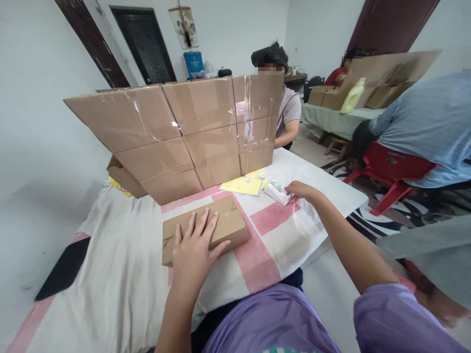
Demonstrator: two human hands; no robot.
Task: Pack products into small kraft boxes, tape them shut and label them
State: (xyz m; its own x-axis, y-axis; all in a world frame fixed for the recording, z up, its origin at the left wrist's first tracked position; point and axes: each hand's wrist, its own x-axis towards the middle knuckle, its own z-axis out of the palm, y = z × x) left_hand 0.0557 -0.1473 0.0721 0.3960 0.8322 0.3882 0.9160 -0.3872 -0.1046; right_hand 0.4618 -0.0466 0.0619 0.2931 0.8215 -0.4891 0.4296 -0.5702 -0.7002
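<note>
My left hand (195, 240) lies flat with spread fingers on top of a closed brown cardboard box (230, 218), which rests on the tablecloth in front of me. Off to the right, my right hand (302, 190) has its fingers closed at the near right end of a small white tape dispenser (276, 194). A roll of clear tape seems to sit in the dispenser. Just behind it are yellow sheets (243, 186) with a small round item, too small to make out, on top.
A tall wall of taped cardboard boxes (211, 147) stands across the table's back. A dark flat object (63, 268) lies at the left. Behind the boxes sits a person (290, 115). A red chair (395, 164) with another seated person is at the right.
</note>
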